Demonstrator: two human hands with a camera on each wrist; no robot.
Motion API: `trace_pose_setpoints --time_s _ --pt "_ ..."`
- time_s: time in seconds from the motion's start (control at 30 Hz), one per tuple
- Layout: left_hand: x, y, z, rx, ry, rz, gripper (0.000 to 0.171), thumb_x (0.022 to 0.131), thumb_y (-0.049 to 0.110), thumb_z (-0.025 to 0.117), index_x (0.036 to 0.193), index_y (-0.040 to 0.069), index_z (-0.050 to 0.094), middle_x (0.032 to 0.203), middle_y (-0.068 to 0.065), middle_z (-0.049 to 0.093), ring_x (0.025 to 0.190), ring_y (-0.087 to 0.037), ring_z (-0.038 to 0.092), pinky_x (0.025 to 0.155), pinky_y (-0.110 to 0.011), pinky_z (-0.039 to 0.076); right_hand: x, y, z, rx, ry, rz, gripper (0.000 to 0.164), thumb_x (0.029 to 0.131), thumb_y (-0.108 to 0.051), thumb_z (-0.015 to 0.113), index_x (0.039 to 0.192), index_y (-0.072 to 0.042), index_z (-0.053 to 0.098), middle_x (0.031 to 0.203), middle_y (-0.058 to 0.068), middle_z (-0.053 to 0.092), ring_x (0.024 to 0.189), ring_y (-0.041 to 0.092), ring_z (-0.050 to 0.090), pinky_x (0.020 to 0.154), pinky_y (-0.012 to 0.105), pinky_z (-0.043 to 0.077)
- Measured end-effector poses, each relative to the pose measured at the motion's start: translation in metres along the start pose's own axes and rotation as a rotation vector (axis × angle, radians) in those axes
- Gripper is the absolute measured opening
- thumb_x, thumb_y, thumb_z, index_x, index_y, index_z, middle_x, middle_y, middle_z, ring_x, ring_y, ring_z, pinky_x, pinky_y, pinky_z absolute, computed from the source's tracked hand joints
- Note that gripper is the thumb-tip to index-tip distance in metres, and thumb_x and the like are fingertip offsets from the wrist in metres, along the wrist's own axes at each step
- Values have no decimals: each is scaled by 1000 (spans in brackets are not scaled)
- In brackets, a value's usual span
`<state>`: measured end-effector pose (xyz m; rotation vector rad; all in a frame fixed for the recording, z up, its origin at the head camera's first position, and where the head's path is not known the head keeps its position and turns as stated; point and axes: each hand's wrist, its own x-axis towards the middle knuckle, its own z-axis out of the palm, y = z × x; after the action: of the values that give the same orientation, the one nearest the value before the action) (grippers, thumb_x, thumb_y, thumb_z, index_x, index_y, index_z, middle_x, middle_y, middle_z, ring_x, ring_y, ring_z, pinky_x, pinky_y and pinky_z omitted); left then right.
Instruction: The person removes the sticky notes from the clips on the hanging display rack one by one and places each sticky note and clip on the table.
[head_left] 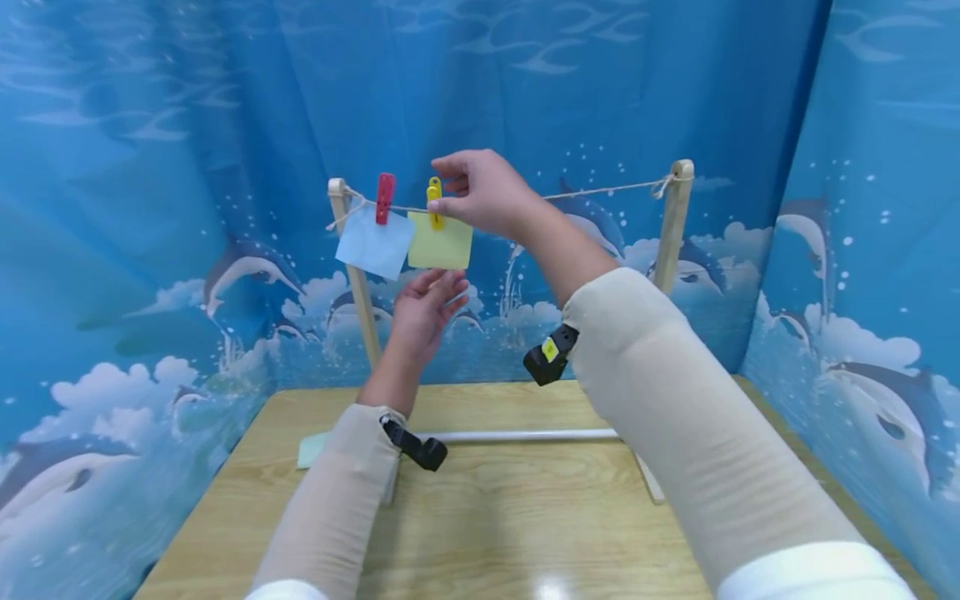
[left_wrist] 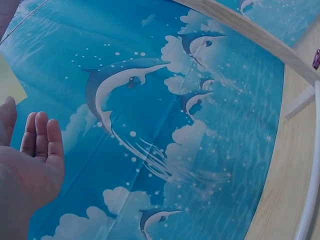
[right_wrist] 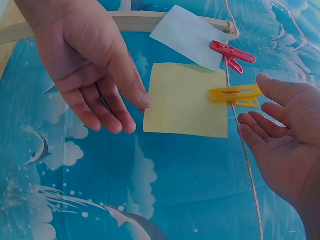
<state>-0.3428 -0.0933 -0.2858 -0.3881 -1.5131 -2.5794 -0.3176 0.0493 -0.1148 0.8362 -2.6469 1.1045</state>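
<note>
Yellow clip stands in the right hand's slack grip, thumb at its handle, fingers unclenched; it bites the line and a yellow paper. Below, the left hand is released, thumb at the paper's lower edge. Left of these, a red clip holds a blue paper. Everything hangs above the counter, left of its far edge's middle. One pale green sheet lies near the counter's left edge.

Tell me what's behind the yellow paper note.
The blue dolphin-print curtain shows past its edges; whatever lies directly behind the yellow paper note is covered and can't be seen.
</note>
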Motion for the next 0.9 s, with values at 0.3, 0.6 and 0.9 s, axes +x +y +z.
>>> trace_pose_setpoints --time_s 0.3,0.6,0.9 --pt "-5 -1 3 -92 54 13 9 92 15 67 95 9 74 100 -10 71 106 -27 65 94 -35 53 0 2 10 27 77 -18 46 93 -22 67 135 -8 57 119 3 61 105 11 56 87 18 51" --pt "-9 -4 0 -154 47 23 10 93 13 67 97 4 68 101 -14 71 98 -24 69 93 -35 53 -6 7 14 71 207 -47 22 93 -19 67 112 -7 70 104 2 66 93 12 59 78 20 53" --pt "-12 -6 -1 50 49 6 19 94 14 67 106 -1 64 103 -16 70 93 -24 71 87 -34 56 -12 13 17 208 388 -144 14 91 -13 69 101 -4 74 98 4 70 85 12 62 75 21 54"
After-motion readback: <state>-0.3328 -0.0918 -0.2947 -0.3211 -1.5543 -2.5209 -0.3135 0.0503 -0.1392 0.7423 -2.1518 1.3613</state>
